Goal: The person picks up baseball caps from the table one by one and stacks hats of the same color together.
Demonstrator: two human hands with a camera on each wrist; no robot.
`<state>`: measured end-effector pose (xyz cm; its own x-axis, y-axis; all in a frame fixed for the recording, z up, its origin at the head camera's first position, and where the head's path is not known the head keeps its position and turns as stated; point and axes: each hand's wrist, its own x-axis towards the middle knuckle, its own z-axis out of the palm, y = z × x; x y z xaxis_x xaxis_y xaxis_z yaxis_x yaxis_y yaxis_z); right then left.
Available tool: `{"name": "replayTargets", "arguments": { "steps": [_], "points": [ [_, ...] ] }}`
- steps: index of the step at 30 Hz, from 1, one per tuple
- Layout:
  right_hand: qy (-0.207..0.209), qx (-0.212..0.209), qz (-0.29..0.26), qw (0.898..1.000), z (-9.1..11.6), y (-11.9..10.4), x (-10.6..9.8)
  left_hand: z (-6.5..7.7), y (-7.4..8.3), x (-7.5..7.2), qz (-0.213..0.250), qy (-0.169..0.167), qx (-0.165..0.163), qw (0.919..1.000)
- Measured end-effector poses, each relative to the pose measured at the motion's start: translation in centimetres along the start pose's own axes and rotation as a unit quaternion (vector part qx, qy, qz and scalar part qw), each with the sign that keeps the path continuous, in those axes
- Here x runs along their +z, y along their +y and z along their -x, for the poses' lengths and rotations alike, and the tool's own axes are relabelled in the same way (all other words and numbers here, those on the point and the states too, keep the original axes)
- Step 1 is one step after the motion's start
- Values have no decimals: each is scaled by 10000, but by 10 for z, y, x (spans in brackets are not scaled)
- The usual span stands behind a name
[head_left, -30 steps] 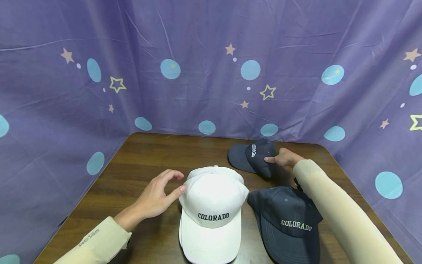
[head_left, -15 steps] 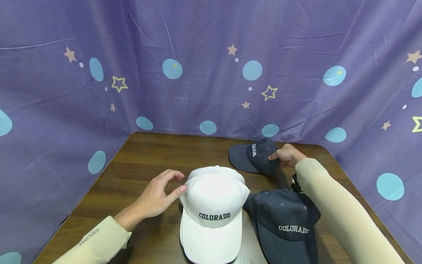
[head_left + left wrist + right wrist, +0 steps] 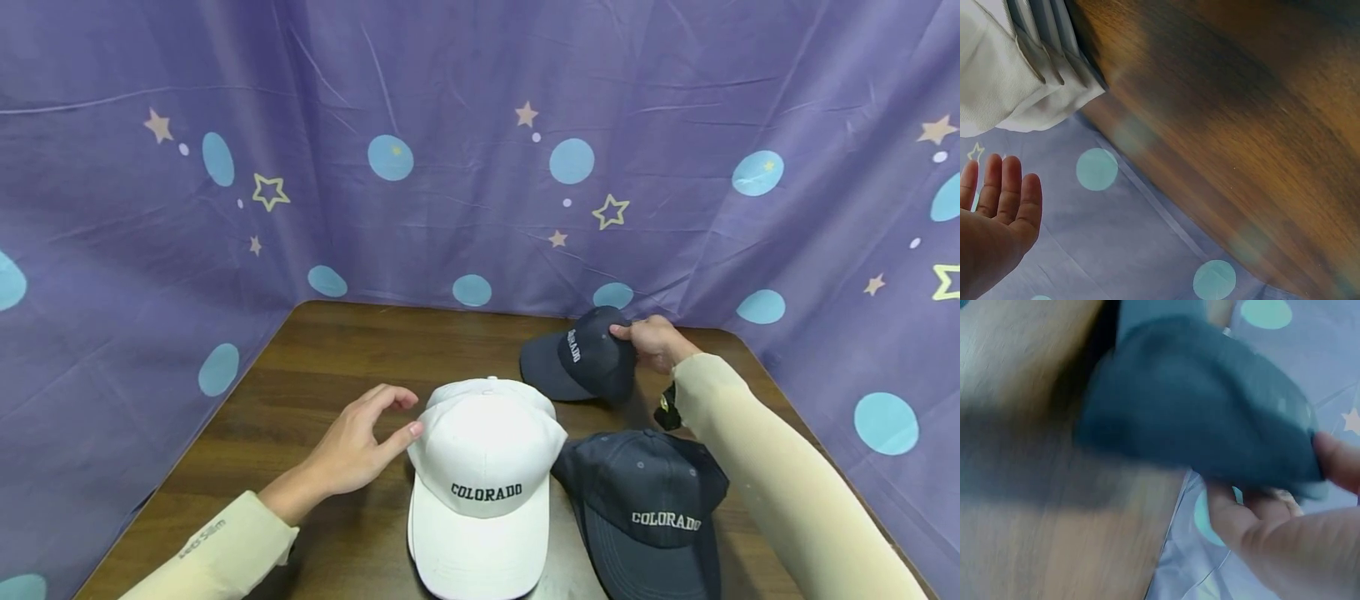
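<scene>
At the far right of the table, my right hand [image 3: 657, 343] pinches the back edge of a dark navy cap [image 3: 596, 354] lettered COLORADO, its brim pointing left. The right wrist view shows the thumb on one side of that cap [image 3: 1191, 406] and fingers beneath, with motion blur. My left hand [image 3: 367, 442] is beside a stack of white caps [image 3: 483, 467] in the middle, fingers relaxed and thumb at the crown's left side. Whether the thumb touches is hard to tell. The left wrist view has the stacked brims or edges of white caps [image 3: 1004, 81] above the fingers [image 3: 1010, 187].
Another dark navy COLORADO cap [image 3: 648, 500] lies right of the white stack, under my right forearm. The brown wooden table [image 3: 360, 350] ends at a purple curtain [image 3: 480, 167] with stars and blue dots, which hangs behind and on both sides.
The far navy cap's back has risen and tilted in my right hand. The nearer navy cap shifted slightly left early on. My left hand and the white caps stay put.
</scene>
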<state>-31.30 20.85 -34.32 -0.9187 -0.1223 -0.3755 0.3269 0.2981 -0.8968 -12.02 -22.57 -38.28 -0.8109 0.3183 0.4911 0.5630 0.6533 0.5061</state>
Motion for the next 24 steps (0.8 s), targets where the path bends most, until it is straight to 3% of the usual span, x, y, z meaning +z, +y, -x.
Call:
{"name": "replayTargets", "arguments": {
  "steps": [6,20,24],
  "points": [
    [703,-340,137,9968,10,-8,-1,1,-1,1,52,81,12,10000],
    [1420,-1000,196,9846,42,-25,-21,1,-3,3,162,96,-99,9998],
    [1653,-1316,604,9756,52,-28,-28,0,-3,3,171,88,-121,9997]
  ]
}}
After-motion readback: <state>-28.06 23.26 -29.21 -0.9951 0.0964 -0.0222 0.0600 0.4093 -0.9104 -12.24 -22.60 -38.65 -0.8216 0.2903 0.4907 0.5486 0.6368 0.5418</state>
